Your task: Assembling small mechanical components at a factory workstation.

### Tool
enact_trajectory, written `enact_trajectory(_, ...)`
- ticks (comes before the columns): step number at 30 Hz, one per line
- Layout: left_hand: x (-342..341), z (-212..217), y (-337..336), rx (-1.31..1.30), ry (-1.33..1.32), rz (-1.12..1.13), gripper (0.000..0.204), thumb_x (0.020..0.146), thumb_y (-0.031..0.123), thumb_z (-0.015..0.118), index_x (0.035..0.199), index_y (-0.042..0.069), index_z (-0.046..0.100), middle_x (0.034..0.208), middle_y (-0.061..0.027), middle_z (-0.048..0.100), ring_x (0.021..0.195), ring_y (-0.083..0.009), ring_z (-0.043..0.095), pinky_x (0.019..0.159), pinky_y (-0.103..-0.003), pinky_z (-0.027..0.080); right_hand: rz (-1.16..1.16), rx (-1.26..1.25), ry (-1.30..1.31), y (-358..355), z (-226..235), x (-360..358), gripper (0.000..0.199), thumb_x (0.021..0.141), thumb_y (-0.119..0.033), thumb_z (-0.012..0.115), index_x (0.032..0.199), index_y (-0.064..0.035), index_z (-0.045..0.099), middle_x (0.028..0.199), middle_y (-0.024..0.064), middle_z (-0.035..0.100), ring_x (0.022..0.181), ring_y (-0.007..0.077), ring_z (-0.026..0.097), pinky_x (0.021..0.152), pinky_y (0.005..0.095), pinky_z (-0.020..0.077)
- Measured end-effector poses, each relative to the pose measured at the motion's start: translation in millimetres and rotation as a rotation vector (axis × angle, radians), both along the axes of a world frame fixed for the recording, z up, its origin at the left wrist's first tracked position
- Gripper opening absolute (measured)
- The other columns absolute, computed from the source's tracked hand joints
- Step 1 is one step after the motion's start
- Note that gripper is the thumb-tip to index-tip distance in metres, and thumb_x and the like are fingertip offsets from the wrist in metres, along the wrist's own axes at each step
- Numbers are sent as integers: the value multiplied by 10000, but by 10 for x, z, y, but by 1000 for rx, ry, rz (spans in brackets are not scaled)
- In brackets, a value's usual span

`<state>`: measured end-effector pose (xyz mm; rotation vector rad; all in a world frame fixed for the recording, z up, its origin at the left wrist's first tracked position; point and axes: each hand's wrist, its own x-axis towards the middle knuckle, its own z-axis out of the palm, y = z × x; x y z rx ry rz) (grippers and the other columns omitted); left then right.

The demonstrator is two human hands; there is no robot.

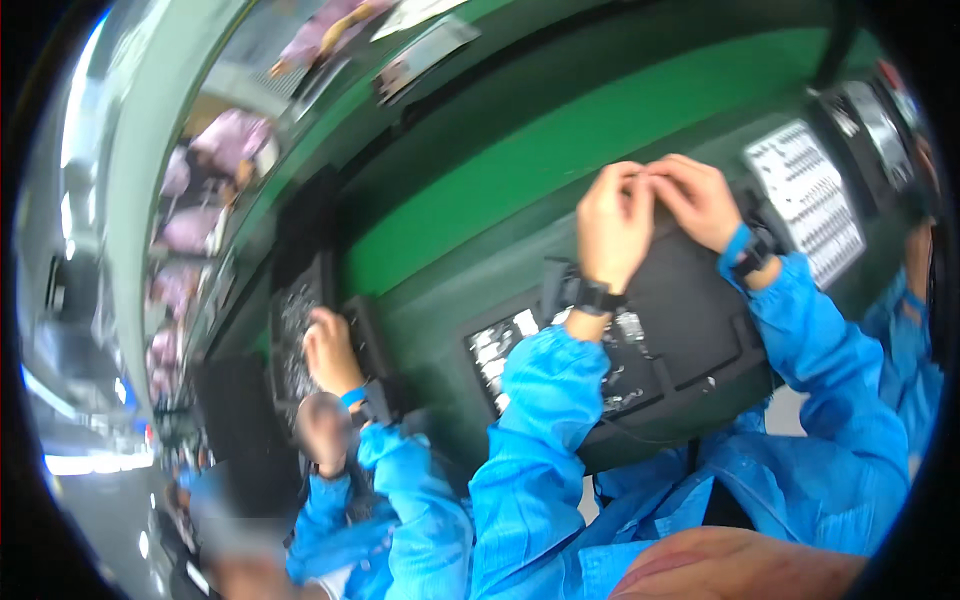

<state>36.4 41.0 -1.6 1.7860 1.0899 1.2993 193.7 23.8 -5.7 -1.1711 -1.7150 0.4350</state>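
Observation:
My left hand (pixel 615 225) and my right hand (pixel 698 200) meet fingertip to fingertip above the bench. Each one is closed in a pinch, thumb against fingers. Whatever sits between the fingertips is too small to make out. Below my wrists lies a black tray (pixel 690 305), partly covered by my left forearm. Small shiny and clear pieces (pixel 625 335) lie in its left part, while its right part is a flat dark surface. Right of my right hand is a white tray (pixel 776 180) with rows of small dark parts.
On the left, a co-worker's hand (pixel 330 350) reaches over a dark tray of small parts (pixel 295 310). Dark equipment (pixel 865 130) stands at the far right, near another person's arm (pixel 915 260). A green surface (pixel 530 170) runs behind my hands. More people sit beyond, upper left.

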Motion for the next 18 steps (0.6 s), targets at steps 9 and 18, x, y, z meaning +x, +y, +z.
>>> enact_trajectory(9,23,23,-63,-76,23,20,213,974,184,649,987,-28,654,842,-86,705,762,-148,655,726,-302,527,75,-233,43,20,30,96,212,947,-185,622,1047,-17,705,946,143,736,889,280,714,779,381,563)
enact_trajectory(18,-406,147,-204,-66,-73,-50,167,1020,181,592,979,19,601,794,4,596,627,-23,474,526,-182,355,303,-277,-84,45,511,-131,226,926,-213,616,1018,-33,717,901,149,737,843,293,714,749,389,560)
